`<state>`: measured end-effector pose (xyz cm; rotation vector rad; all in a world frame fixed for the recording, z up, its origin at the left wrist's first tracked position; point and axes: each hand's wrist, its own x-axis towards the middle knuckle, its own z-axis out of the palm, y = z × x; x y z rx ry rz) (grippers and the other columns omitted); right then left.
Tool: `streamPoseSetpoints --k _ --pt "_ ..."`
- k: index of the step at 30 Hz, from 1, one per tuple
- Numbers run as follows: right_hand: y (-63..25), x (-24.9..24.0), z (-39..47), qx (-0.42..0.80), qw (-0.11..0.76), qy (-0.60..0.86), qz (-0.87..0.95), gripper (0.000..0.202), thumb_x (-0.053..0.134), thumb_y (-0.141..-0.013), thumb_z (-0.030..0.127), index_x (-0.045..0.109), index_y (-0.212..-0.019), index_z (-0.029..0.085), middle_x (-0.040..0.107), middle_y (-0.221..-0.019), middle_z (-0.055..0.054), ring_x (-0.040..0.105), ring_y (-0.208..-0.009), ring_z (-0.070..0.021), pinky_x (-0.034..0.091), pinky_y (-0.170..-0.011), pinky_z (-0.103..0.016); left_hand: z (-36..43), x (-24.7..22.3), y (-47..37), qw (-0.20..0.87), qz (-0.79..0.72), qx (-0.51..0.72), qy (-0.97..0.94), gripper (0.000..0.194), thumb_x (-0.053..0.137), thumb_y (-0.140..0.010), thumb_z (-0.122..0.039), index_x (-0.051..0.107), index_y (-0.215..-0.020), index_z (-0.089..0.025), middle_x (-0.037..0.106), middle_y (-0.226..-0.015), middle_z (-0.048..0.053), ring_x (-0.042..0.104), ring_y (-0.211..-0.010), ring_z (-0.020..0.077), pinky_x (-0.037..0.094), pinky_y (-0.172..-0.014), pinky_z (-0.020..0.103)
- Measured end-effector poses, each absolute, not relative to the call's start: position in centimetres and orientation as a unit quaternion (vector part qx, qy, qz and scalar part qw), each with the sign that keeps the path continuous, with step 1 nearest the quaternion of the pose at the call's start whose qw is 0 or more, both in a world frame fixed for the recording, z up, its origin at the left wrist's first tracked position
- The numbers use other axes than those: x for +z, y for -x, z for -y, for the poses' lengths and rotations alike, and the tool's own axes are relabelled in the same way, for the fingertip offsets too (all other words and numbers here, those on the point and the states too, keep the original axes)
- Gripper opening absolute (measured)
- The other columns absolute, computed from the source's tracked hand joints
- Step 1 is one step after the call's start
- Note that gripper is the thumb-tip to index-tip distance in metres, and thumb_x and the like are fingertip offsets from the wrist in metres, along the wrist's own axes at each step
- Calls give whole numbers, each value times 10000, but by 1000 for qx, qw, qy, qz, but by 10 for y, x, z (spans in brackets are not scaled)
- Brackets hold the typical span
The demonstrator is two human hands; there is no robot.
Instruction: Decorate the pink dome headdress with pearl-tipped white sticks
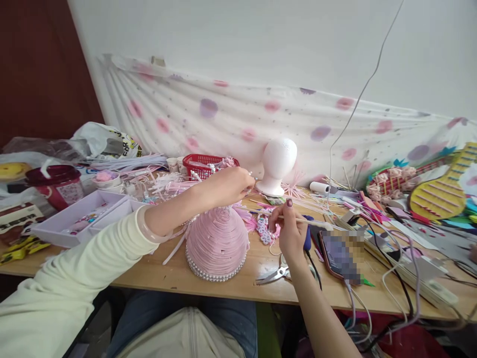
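Note:
A pink cone [218, 243] wound with strips of cord stands on the table, a row of pearl beads around its base. My left hand [233, 185] is over its tip, fingers pinched together; whatever they hold is too small to make out. To the right, my right hand [290, 231] is closed around a thin pale stick [315, 222] with a whitish blob at its right end. The stick lies roughly level and points toward the cone's upper side. Near this hand are a lilac and pink beaded ornament [264, 229], a dark blue handle [307, 233] and scissors [276, 274].
A white foam head [279, 161] and a red basket [208, 161] stand behind. To the left are a lilac box [80, 219] and a lidded cup [59, 186]. A phone [335, 256], a power strip [406, 273], cables and a yellow lute-shaped craft [437, 199] occupy the right.

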<state>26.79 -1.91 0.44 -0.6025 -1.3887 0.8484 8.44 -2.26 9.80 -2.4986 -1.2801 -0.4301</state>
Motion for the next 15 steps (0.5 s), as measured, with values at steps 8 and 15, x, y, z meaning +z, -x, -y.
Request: streamPoseSetpoints --k 8,15 --pt "-250 14 2 368 604 294 643 608 456 -913 629 464 -491 191 439 -408 29 389 -391 -78 288 -420 -226 19 97 -85 152 438 -167 870 185 523 -840 -120 705 -811 -136 717 -826 95 666 -820 230 457 -702 324" --pt "-243 27 0 371 571 283 675 590 470 -915 611 482 -501 191 413 -375 41 344 -354 -71 236 -390 -227 21 99 -83 155 451 -144 867 170 518 -842 -128 686 -816 -129 703 -852 100 663 -849 240 451 -702 331"
